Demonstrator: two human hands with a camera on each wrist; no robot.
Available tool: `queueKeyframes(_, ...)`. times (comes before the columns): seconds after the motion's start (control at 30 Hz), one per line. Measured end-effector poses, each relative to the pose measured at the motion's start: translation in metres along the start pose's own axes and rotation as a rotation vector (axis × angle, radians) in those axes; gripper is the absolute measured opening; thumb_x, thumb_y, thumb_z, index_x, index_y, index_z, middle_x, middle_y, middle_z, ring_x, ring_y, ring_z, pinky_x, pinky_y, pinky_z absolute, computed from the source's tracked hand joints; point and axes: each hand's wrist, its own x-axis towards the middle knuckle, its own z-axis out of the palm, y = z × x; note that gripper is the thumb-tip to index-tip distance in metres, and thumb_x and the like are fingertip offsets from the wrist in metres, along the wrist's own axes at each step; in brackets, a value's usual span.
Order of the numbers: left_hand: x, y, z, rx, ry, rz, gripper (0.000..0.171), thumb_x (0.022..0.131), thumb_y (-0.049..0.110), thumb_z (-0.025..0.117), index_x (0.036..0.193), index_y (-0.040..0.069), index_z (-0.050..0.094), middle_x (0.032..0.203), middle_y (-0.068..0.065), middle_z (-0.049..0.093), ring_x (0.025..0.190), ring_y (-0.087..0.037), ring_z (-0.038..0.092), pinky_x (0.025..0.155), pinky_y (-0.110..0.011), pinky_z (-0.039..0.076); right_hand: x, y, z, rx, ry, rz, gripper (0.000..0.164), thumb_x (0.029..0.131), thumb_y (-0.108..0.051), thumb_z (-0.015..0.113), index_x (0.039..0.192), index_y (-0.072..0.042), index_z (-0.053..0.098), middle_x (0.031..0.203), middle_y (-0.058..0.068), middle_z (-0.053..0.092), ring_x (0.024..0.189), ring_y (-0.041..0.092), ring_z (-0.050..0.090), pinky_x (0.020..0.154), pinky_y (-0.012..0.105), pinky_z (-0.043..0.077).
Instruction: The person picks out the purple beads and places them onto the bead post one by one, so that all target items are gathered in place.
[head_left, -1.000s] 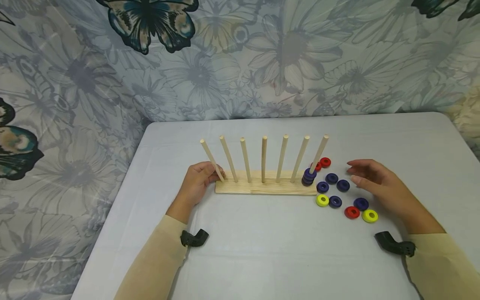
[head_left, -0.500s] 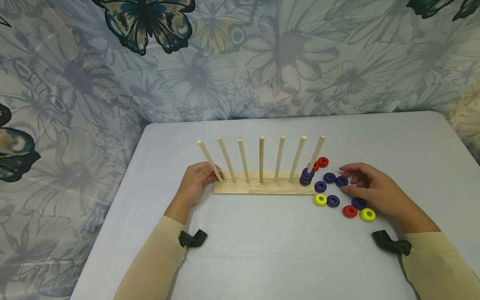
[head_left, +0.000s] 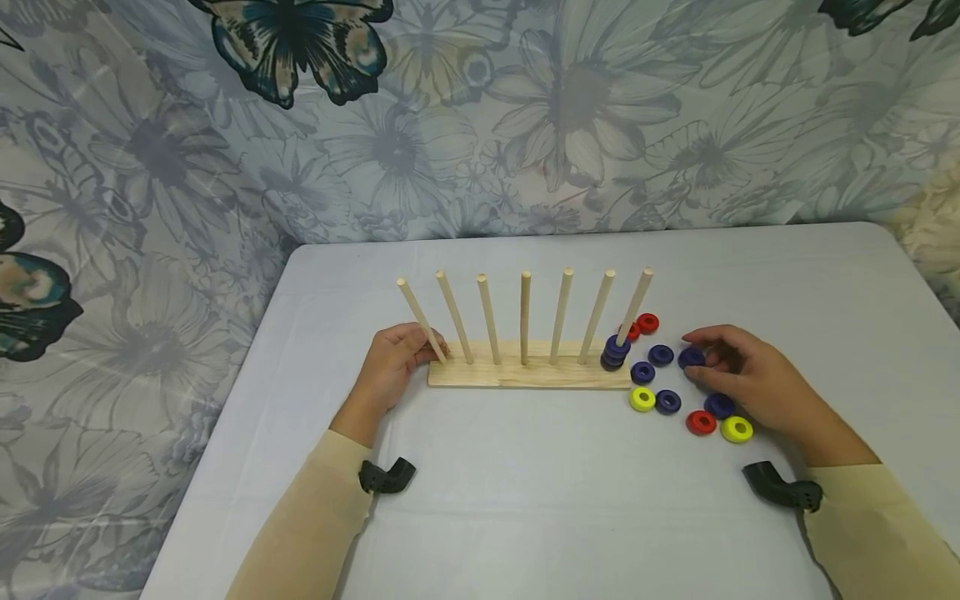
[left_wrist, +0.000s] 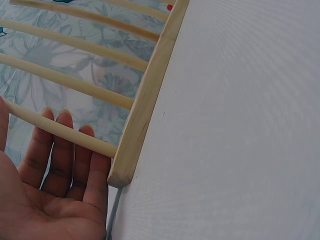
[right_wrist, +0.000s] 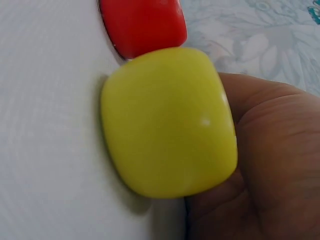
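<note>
A wooden peg stand (head_left: 525, 377) with a row of upright pegs lies across the table. My left hand (head_left: 396, 360) is at its left end, its fingers (left_wrist: 62, 150) behind the end peg (left_wrist: 65, 131) and the thumb on the near side, holding it. Dark blue rings (head_left: 615, 352) are stacked on the rightmost peg. To the right of the stand, my right hand (head_left: 750, 379) pinches a loose blue ring (head_left: 692, 357) between thumb and fingertips. The right wrist view hides that ring; a yellow ring (right_wrist: 170, 125) fills its middle.
Near the stand's right end lie more loose rings: several blue ones (head_left: 661, 355), two yellow ones (head_left: 642, 399) and red ones (head_left: 701, 422). Two of the red ones (head_left: 648, 323) sit behind the rightmost peg. A flowered cloth (head_left: 480, 125) hangs behind the white table (head_left: 525, 500).
My right hand has moved left to the blue rings and has taken one, which has shifted slightly away from its neighbour. The left hand keeps its place at the stand.
</note>
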Motion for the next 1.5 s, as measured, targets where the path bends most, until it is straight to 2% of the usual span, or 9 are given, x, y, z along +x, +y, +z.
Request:
queueKeyframes(0.23, 0.002, -0.002, 0.000, 0.005, -0.008, 0.006, 0.046, 0.099, 0.049, 0.079, 0.099, 0.003, 0.080, 0.098, -0.007, 0.077, 0.097, -0.022, 0.075, 0.089, -0.033, 0.062, -0.002, -0.003, -0.004, 0.009, 0.024, 0.023, 0.040, 0.103, -0.014, 0.079, 0.140, -0.006, 0.066, 0.114, 0.011, 0.065, 0.094, 0.023, 0.054, 0.073, 0.011, 0.047)
queueKeyframes(0.43, 0.002, -0.002, 0.000, 0.020, 0.012, -0.006, 0.049, 0.096, 0.052, 0.081, 0.096, 0.004, 0.080, 0.098, -0.010, 0.076, 0.096, -0.019, 0.075, 0.088, -0.033, 0.062, -0.001, -0.006, -0.004, 0.027, 0.030, 0.035, 0.041, 0.104, -0.013, 0.078, 0.141, -0.005, 0.065, 0.124, 0.016, 0.066, 0.100, 0.028, 0.056, 0.075, 0.008, 0.045)
queueKeyframes(0.57, 0.002, -0.003, 0.000, 0.038, 0.016, -0.009, 0.058, 0.096, 0.053, 0.081, 0.097, -0.005, 0.077, 0.098, -0.011, 0.076, 0.095, -0.019, 0.074, 0.089, -0.033, 0.062, -0.001, -0.008, -0.004, 0.032, 0.043, 0.028, 0.040, 0.103, -0.010, 0.078, 0.141, -0.004, 0.065, 0.129, 0.018, 0.065, 0.106, 0.031, 0.057, 0.079, 0.004, 0.042)
queueKeyframes(0.67, 0.001, -0.003, 0.000, 0.054, 0.015, -0.007, 0.059, 0.099, 0.051, 0.078, 0.099, -0.008, 0.076, 0.099, -0.012, 0.076, 0.095, -0.020, 0.074, 0.090, -0.034, 0.062, -0.001, -0.008, -0.005, 0.038, 0.064, -0.001, 0.039, 0.102, -0.005, 0.078, 0.139, -0.003, 0.067, 0.130, 0.017, 0.065, 0.107, 0.025, 0.057, 0.082, 0.001, 0.041)
queueKeyframes(0.8, 0.001, -0.002, -0.001, 0.071, 0.024, -0.012, 0.051, 0.100, 0.050, 0.077, 0.098, 0.000, 0.079, 0.100, -0.013, 0.076, 0.095, -0.020, 0.074, 0.091, -0.035, 0.062, -0.001, -0.011, -0.007, 0.054, 0.092, -0.039, 0.038, 0.100, 0.001, 0.078, 0.137, -0.002, 0.068, 0.130, 0.016, 0.064, 0.105, 0.008, 0.054, 0.085, 0.000, 0.041)
queueKeyframes(0.9, 0.000, -0.002, -0.001, 0.075, 0.026, -0.013, 0.050, 0.099, 0.051, 0.077, 0.097, 0.002, 0.080, 0.100, -0.013, 0.075, 0.095, -0.020, 0.074, 0.091, -0.036, 0.062, -0.001, -0.014, -0.009, 0.063, 0.106, -0.052, 0.040, 0.099, 0.003, 0.078, 0.137, -0.001, 0.069, 0.129, 0.015, 0.064, 0.104, 0.000, 0.053, 0.085, 0.000, 0.042)
queueKeyframes(1.17, -0.001, 0.001, 0.001, 0.073, 0.028, -0.017, 0.053, 0.097, 0.053, 0.078, 0.097, 0.000, 0.079, 0.100, -0.015, 0.075, 0.095, -0.020, 0.074, 0.090, -0.035, 0.062, -0.002, -0.025, -0.013, 0.094, 0.138, -0.121, 0.042, 0.095, 0.010, 0.079, 0.135, 0.000, 0.069, 0.124, 0.006, 0.063, 0.103, -0.001, 0.056, 0.086, 0.001, 0.045)
queueKeyframes(1.33, -0.001, 0.001, 0.001, 0.049, 0.031, -0.020, 0.052, 0.095, 0.053, 0.080, 0.098, 0.001, 0.079, 0.099, -0.009, 0.076, 0.097, -0.019, 0.074, 0.090, -0.034, 0.062, -0.004, -0.033, -0.016, 0.116, 0.167, -0.183, 0.044, 0.092, 0.017, 0.079, 0.132, 0.001, 0.070, 0.121, -0.001, 0.063, 0.101, 0.000, 0.058, 0.086, 0.003, 0.046)
queueKeyframes(1.5, -0.001, 0.000, 0.000, 0.031, 0.021, -0.021, 0.050, 0.098, 0.051, 0.079, 0.099, 0.001, 0.079, 0.099, -0.007, 0.077, 0.098, -0.020, 0.074, 0.090, -0.033, 0.062, -0.005, -0.042, -0.020, 0.135, 0.187, -0.210, 0.046, 0.089, 0.021, 0.078, 0.130, 0.002, 0.071, 0.118, -0.003, 0.064, 0.100, 0.002, 0.058, 0.089, 0.003, 0.046)
